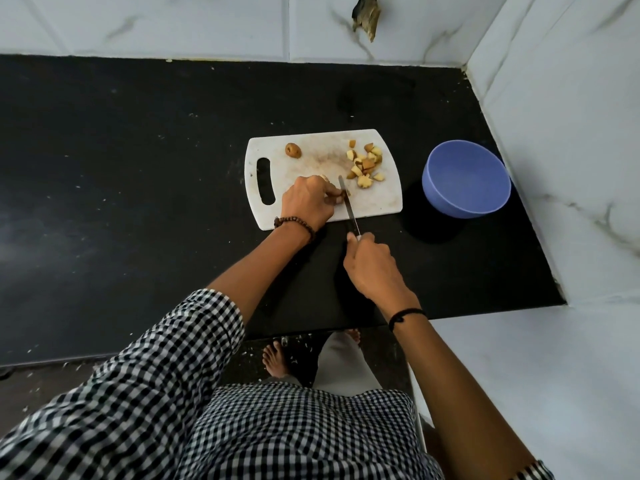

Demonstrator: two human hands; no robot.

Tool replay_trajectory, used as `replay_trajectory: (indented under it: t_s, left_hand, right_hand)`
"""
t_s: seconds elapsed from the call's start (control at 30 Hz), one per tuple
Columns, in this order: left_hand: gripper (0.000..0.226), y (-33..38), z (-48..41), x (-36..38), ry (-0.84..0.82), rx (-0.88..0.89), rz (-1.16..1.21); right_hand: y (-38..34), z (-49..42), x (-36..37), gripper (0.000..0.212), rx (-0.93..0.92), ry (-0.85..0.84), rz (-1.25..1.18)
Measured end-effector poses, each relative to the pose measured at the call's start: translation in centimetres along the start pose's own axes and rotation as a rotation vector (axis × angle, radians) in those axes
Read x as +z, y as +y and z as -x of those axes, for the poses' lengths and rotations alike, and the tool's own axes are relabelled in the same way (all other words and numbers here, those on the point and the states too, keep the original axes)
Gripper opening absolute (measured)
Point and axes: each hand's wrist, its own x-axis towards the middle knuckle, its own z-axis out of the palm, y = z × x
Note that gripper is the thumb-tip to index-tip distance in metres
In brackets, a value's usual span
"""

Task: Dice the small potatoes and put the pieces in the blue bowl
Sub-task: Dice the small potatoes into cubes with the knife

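Note:
A white cutting board (311, 147) lies on the black counter. One whole small potato (293, 150) sits near the board's back left. A heap of diced potato pieces (365, 164) lies on its right half. My left hand (306, 200) pinches a small potato at the board's front, mostly hidden under the fingers. My right hand (372, 265) grips the handle of a knife (348, 202), whose blade lies against that potato just right of my left fingertips. The blue bowl (465, 178) stands to the right of the board, with nothing visible inside.
The black counter (138, 168) stretches wide to the left. White marble-tiled walls (554, 133) close it off at the back and right, right next to the bowl. The counter's front edge runs below my forearms, with my feet on the floor beneath.

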Motion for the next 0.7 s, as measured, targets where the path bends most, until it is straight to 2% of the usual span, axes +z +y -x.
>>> replay_trajectory:
  t_s: [0.13,0.33,0.47,0.6,0.7]
  left_hand:
    - [0.011,0.0,-0.1,-0.2,-0.011,-0.032,0.033]
    - [0.013,0.0,-0.5,-0.8,-0.066,0.025,0.038]
    - [0.026,0.1,-1.0,-1.4,-0.133,0.040,0.008]
    - [0.046,0.4,-1.6,-2.0,-0.197,0.158,-0.141]
    - [0.044,0.5,-2.1,-2.3,-0.268,0.241,-0.272]
  right_hand:
    - [1.1,1.1,-0.8,0.044,0.040,-0.076,0.026]
    - [2.4,2.2,-3.4,0.038,0.067,-0.155,0.072]
    - [3.3,2.7,-4.7,0.042,0.058,-0.123,-0.055]
    - [4.1,2.4,-5.0,0.039,0.065,-0.109,-0.189]
    - [4.0,1.7,-5.0,0.038,0.073,-0.103,-0.221]
